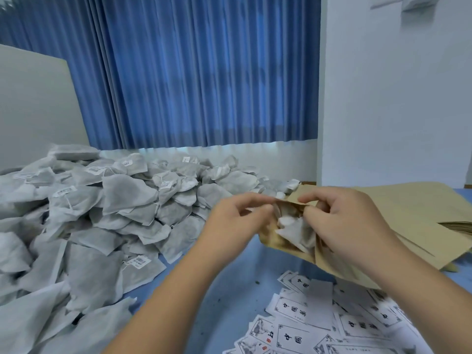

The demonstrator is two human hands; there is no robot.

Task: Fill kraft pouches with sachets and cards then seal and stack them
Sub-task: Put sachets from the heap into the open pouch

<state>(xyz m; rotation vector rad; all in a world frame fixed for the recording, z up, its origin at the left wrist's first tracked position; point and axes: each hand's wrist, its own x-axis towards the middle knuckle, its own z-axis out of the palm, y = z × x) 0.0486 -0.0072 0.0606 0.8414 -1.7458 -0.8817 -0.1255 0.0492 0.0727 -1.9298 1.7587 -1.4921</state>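
- The left hand's (237, 218) thumb and forefinger are pressed together, pinching the near-left lip of a kraft pouch (272, 240). The other fingers are loosely curled behind them.
- The right hand's (344, 221) forefinger and thumb pinch the opposite lip. Its remaining fingers are bent round the pouch's right side.
- The pouch is held between the two hands above the table, its mouth pulled apart and facing the camera. Its brown paper is matte and creased, and motion blurs it.
- A sachet (293, 231) sits in the open mouth. It is white, soft, fibrous and crumpled, with a pointed corner.
- A heap of sachets (102, 213) spreads to the left of the hands. They are grey-white, pillow-shaped packets of woven-looking mesh with dark filling showing through, and several have strings and small printed tags.
- Cards (293, 338) lie scattered below the right forearm. They are flat white paper rectangles with black borders, bold characters and small red marks.
- A stack of flat kraft pouches (408, 213) lies fanned to the right, smooth, tan and sharp-edged.
- All of this rests on a blue table (229, 290) dotted with dark specks.
- Behind hangs a pleated blue curtain (204, 72), with a plain white wall (396, 98) to its right and a pale flat board (33, 103) standing at the far left.
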